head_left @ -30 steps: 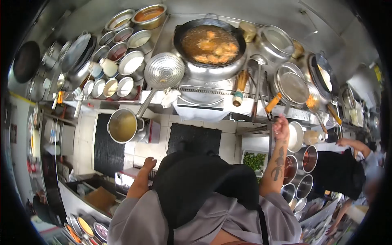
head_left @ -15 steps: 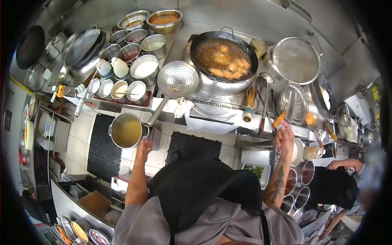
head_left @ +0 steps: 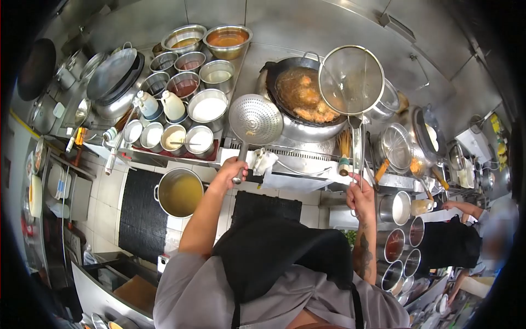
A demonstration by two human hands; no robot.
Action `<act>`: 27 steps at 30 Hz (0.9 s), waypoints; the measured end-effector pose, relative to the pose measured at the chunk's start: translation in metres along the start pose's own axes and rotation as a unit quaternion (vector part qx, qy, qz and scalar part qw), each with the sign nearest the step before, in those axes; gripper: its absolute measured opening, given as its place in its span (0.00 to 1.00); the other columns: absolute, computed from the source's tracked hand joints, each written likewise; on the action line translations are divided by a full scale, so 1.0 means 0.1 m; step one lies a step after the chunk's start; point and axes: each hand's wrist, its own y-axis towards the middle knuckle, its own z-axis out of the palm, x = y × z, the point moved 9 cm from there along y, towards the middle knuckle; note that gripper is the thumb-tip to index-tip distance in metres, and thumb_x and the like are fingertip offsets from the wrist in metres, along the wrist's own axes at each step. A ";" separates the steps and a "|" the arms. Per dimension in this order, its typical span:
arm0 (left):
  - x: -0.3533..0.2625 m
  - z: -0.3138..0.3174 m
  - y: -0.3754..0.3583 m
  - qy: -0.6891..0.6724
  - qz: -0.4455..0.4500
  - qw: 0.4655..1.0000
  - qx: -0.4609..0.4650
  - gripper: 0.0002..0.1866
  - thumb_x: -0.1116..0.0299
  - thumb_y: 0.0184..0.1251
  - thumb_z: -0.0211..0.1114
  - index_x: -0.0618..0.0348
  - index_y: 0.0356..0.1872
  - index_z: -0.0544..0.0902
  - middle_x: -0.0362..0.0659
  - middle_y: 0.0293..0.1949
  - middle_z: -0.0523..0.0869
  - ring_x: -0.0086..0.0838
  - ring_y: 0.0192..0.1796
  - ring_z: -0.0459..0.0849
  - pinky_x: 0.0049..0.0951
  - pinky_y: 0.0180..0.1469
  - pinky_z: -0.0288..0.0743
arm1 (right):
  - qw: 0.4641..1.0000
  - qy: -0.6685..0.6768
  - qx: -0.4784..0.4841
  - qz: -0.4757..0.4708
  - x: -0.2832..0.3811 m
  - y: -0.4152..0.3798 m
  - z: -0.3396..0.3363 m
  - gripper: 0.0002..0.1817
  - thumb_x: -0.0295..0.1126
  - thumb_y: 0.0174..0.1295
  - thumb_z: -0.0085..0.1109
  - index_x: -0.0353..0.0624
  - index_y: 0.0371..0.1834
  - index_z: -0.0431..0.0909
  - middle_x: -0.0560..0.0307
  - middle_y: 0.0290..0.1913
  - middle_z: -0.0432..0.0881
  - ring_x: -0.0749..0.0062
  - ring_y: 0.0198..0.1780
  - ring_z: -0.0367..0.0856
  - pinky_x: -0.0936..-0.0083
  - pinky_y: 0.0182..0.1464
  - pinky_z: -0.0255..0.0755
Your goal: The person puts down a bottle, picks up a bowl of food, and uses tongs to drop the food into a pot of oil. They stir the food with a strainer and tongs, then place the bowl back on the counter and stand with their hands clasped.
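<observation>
While our shoulders fill the bottom of the frame, the round black wok (head_left: 298, 96) at upper centre holds bubbling oil and golden fried pieces. Our right hand (head_left: 361, 200) is closed on the long handle of a fine wire-mesh skimmer (head_left: 350, 79), raised over the wok's right rim. Our left hand (head_left: 233, 167) seems wrapped around the handle of a perforated steel ladle (head_left: 255, 119) left of the wok.

Bright, even light; heavy fisheye vignette.
</observation>
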 end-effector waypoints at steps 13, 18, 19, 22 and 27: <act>-1.56 0.55 0.26 0.437 0.303 0.791 -0.303 0.26 0.75 0.56 0.60 0.76 0.56 0.65 0.72 0.45 0.81 0.62 0.51 0.80 0.50 0.53 0.73 | 0.999 -0.006 -0.016 -0.029 0.09 0.10 -0.57 0.18 0.26 0.69 0.52 0.38 0.62 0.70 0.64 0.19 0.67 0.84 0.13 0.59 0.83 0.13 0.52; -1.74 0.49 0.62 0.501 0.314 0.763 -0.261 0.25 0.74 0.56 0.60 0.76 0.53 0.67 0.69 0.40 0.83 0.61 0.48 0.82 0.51 0.52 0.74 | 1.000 -0.008 -0.012 -0.021 0.11 0.08 -0.71 0.19 0.26 0.69 0.52 0.35 0.62 0.69 0.63 0.20 0.68 0.85 0.13 0.60 0.83 0.13 0.53; -1.76 0.55 0.45 0.475 0.311 0.776 -0.274 0.23 0.74 0.55 0.60 0.76 0.51 0.69 0.67 0.39 0.83 0.59 0.47 0.83 0.49 0.52 0.74 | 0.999 -0.016 -0.006 -0.033 0.09 0.08 -0.75 0.19 0.26 0.69 0.52 0.35 0.62 0.69 0.63 0.21 0.69 0.85 0.13 0.60 0.83 0.13 0.53; -1.76 0.65 0.15 0.402 0.334 0.811 -0.263 0.27 0.73 0.55 0.60 0.77 0.56 0.67 0.68 0.40 0.83 0.58 0.48 0.83 0.47 0.52 0.75 | 0.998 -0.039 -0.004 -0.048 0.07 0.12 -0.81 0.19 0.26 0.69 0.52 0.34 0.62 0.69 0.62 0.22 0.70 0.85 0.13 0.62 0.83 0.13 0.54; -1.43 0.29 0.31 0.375 0.380 0.802 -0.267 0.35 0.72 0.56 0.60 0.77 0.65 0.61 0.71 0.47 0.81 0.58 0.52 0.82 0.44 0.55 0.74 | 0.996 -0.077 -0.026 -0.035 -0.03 0.28 -0.83 0.19 0.27 0.69 0.52 0.35 0.63 0.68 0.60 0.24 0.72 0.84 0.13 0.63 0.83 0.13 0.55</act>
